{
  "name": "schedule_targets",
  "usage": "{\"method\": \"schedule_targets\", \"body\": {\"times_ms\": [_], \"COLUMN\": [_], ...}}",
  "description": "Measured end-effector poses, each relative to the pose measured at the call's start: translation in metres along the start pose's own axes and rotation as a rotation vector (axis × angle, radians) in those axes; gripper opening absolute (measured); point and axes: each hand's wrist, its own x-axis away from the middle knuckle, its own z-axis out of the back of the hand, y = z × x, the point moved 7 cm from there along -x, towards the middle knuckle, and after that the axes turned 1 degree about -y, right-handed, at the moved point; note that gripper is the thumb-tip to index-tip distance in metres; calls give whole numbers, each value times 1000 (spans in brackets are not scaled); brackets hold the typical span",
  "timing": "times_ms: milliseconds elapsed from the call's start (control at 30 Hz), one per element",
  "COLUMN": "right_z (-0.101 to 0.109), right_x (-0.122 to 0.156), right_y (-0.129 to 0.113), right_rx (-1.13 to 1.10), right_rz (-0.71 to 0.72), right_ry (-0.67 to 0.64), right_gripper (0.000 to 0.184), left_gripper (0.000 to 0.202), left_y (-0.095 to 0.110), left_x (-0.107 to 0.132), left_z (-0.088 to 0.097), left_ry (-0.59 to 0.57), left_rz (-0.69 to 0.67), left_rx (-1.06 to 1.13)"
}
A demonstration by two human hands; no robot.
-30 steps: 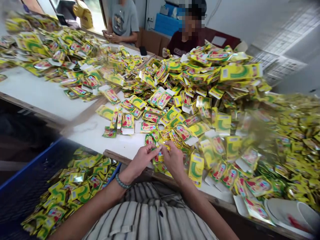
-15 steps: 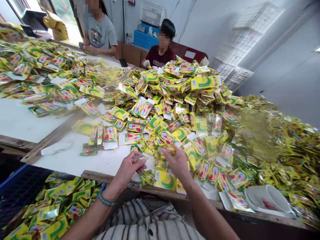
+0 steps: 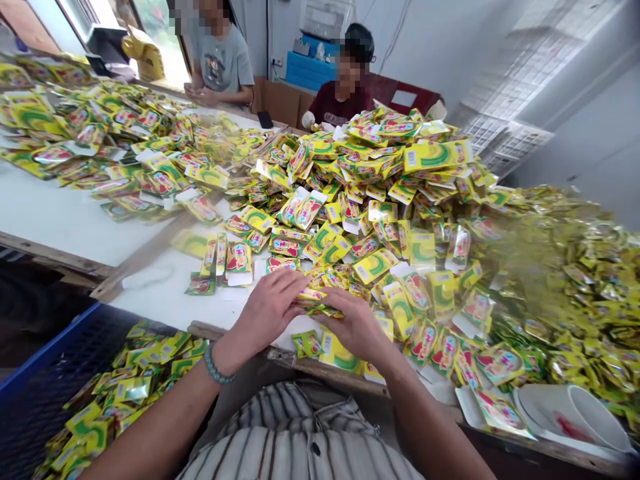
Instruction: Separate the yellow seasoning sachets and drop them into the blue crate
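Head view: left hand (image 3: pixel 267 312) and right hand (image 3: pixel 354 327) grip foil sachets (image 3: pixel 317 301) beside a sachet-filled blue crate (image 3: pixel 50 348).

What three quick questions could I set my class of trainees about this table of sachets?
1. True or false: a beaded bracelet circles the right wrist.
2. Multiple choice: what holds the yellow sachets below the table's near edge? A) a blue mesh crate B) a cardboard box C) a steel pan
3. Short answer: what lies on its side at the table's near right corner?

Key: 1. False, it is on the left wrist. 2. A. 3. A white cup.
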Motion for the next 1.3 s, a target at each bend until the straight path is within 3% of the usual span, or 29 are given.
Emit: {"method": "schedule_targets", "body": {"times_ms": [100,167,200,333,433,567,700,800,900,1067,1300], "right_z": [8,14,13,-2,-10,-20,-14,-14,-15,-13,-24], "right_x": [-2,1,2,-4,-5,-3,-7,-8,-7,-4,-7], "right_y": [14,34,41,47,46,48,44,34,26,23,19], "right_rx": [-221,-327,-374,-421,-461,-546,-254,-110,-130,-139,-176], "right_rz": [-142,-306,-373,-486,-523,-576,-532,-489,-452,-435,-296], "right_ry": [210,387,412,239,94,-65,-16,-35,-44,115,-10], "right_gripper": [17,26,31,34,37,40,26,22,31,24,17], "left_gripper": [27,33,37,41,39,36,31,35,44,48,45], "left_y": [-16,-29,-33,-40,-38,-32,-28,-33,-35,-33,-28], "left_x": [6,17,22,39,45,46,42,45,49,48,48], "left_z": [-14,-25,-30,-43,-45,-40,-39,-45,-51,-52,-57], "left_ry": [-122,-112,-93,18,24,-5,-41,-23,-9,-18,-9], "left_rz": [227,421,489,638,686,637,573,690,811,863,905], "left_rx": [219,426,539,866,911,888,838,954,1114,1158,1231]}}
